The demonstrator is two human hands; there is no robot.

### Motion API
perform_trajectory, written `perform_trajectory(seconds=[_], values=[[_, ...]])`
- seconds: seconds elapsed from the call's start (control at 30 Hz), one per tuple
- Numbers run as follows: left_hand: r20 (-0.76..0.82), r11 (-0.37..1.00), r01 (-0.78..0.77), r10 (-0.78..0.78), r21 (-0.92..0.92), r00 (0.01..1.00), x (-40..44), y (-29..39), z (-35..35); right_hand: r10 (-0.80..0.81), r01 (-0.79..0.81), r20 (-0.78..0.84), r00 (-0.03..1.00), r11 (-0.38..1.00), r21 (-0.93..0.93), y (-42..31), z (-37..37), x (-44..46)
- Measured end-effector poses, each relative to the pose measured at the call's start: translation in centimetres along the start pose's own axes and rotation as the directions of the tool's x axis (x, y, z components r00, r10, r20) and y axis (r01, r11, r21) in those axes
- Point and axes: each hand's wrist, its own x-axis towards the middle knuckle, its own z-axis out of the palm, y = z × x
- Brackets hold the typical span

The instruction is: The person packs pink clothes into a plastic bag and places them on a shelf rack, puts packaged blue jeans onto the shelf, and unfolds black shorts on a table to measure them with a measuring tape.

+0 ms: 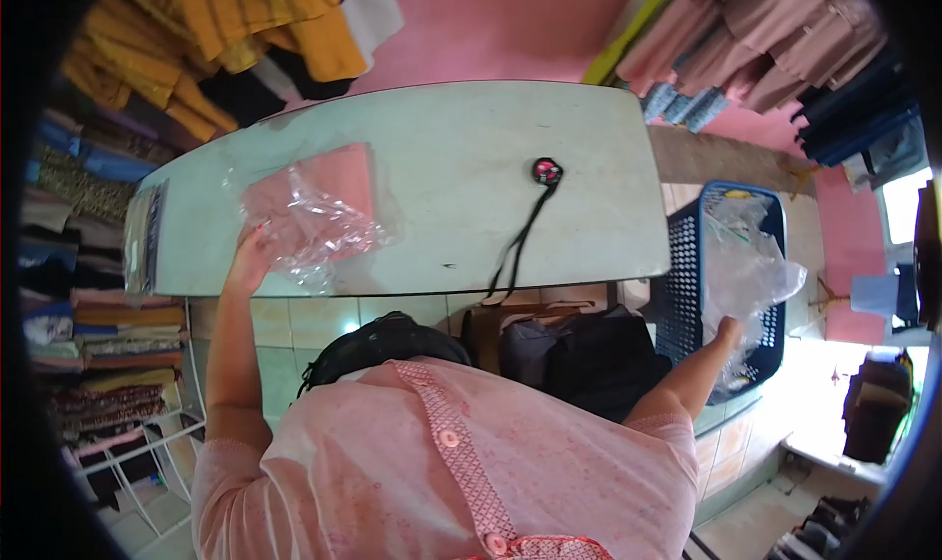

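Coverage of the pink cloth (345, 179) appeared incomplete: left hand (253, 256) pinched clear plastic (320, 275); right hand (727, 332) touched loose bags (743, 275), finger closure indeterminable.

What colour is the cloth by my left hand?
The cloth is pink, clearest in the head view.

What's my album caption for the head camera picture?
Left hand on folded pink cloth in clear plastic; right hand at crumpled translucent plastic in a blue, rectangular plastic basket.
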Motion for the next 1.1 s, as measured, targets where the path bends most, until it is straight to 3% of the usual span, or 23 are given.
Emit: perform_trajectory(seconds=[0.03, 0.07, 0.13, 0.17, 0.2, 0.27, 0.3, 0.37, 0.4, 0.47, 0.53, 0.63, 0.73, 0.83, 0.87, 0.93, 0.97, 1.03, 1.07, 1.1], values=[[-0.004, 1.000, -0.017, 0.017, 0.015, 1.000, -0.1, 0.2, 0.4, 0.137, -0.132, -0.216, 0.967, 0.991, 0.039, -3.3, -2.6, -5.0], [-0.006, 0.999, -0.035, 0.036, 0.026, 0.999, -0.2, 0.4, 0.8, 0.273, -0.249, -0.417, 0.867, 0.962, 0.112, -5.8, -3.9, -8.3], [-0.029, 0.995, -0.091, 0.092, 0.027, 0.995, 0.3, 0.4, 0.7, -0.050, 0.168, -0.676, 0.735, 0.980, 0.111, -8.5, -4.2, -11.0], [-0.049, 0.997, -0.081, 0.081, -0.003, 0.996, 0.4, 0.8, 1.2, -0.214, 0.449, -0.660, 0.720, 0.869, 0.207, -10.5, -3.5, -11.9], [-0.065, 0.997, -0.068, 0.066, -0.033, 0.996, 0.6, 1.2, 1.6, -0.367, 0.675, -0.659, 0.657, 0.675, 0.298, -12.9, -2.7, -13.1], [-0.027, 0.997, -0.060, 0.059, -0.046, 0.998, 1.3, 1.9, 0.8, -0.625, 0.917, -0.673, 0.395, 0.312, 0.249, -19.9, -3.0, -22.0], [0.024, 0.997, -0.069, 0.070, -0.030, 0.997, 1.9, 2.1, -0.1, -0.659, 0.953, -0.695, 0.288, 0.265, 0.144, -23.0, -2.9, -27.2], [0.078, 0.997, -0.044, 0.040, 0.061, 0.996, 2.8, 3.3, -1.4, -0.793, 0.890, -0.522, 0.315, 0.055, 0.453, -27.8, -2.3, -35.9], [0.075, 0.991, -0.011, 0.001, 0.132, 0.997, 2.9, 4.3, -1.7, -0.842, 0.862, -0.464, 0.275, 0.001, 0.507, -29.7, -1.4, -39.5], [0.100, 0.963, 0.026, -0.055, 0.266, 0.993, 3.4, 5.9, -2.7, -0.916, 0.836, -0.394, 0.080, -0.154, 0.526, -32.9, -0.8, -46.3], [0.154, 0.920, 0.025, -0.092, 0.391, 0.984, 4.1, 7.3, -4.7, -0.940, 0.813, -0.339, -0.039, -0.227, 0.536, -35.6, -0.8, -52.1], [0.257, 0.840, 0.029, -0.199, 0.542, 0.946, 5.7, 9.7, -8.9, -0.874, 0.858, -0.444, -0.198, -0.374, 0.353, -39.8, -0.6, -59.8], [0.239, 0.613, -0.027, -0.267, 0.790, 0.934, 6.5, 12.4, -12.1, -0.784, 0.836, -0.513, -0.350, -0.509, 0.207, -42.6, -2.5, -67.9], [0.449, 0.609, -0.370, 0.025, 0.701, 0.893, 8.8, 11.6, -17.1, -0.733, 0.812, -0.473, -0.489, -0.580, 0.058, -45.0, -0.4, -73.6], [0.367, 0.578, -0.408, 0.194, 0.707, 0.910, 8.5, 11.3, -18.6, -0.784, 0.826, -0.408, -0.468, -0.552, 0.113, -45.7, 1.1, -74.7], [0.196, 0.485, -0.470, 0.512, 0.738, 0.836, 7.1, 11.4, -20.0, -0.868, 0.854, -0.273, -0.414, -0.474, 0.213, -47.0, 4.2, -76.6], [0.195, 0.178, -0.540, 0.804, 0.823, 0.562, 7.2, 10.9, -21.5, -0.899, 0.880, -0.314, -0.304, -0.392, 0.269, -47.1, 4.9, -77.5], [-0.083, 0.341, -0.479, 0.873, 0.809, 0.481, 6.0, 9.0, -25.3, -0.928, 0.896, -0.368, -0.064, -0.215, 0.388, -46.1, 5.3, -79.7], [-0.224, 0.424, -0.457, 0.875, 0.782, 0.429, 5.2, 7.8, -26.6, -0.905, 0.898, -0.410, -0.114, -0.270, 0.346, -45.9, 5.3, -80.5], [-0.177, 0.376, -0.447, 0.888, 0.811, 0.425, 4.4, 6.5, -27.3, -0.878, 0.897, -0.449, -0.165, -0.323, 0.302, -45.6, 5.3, -81.2]])
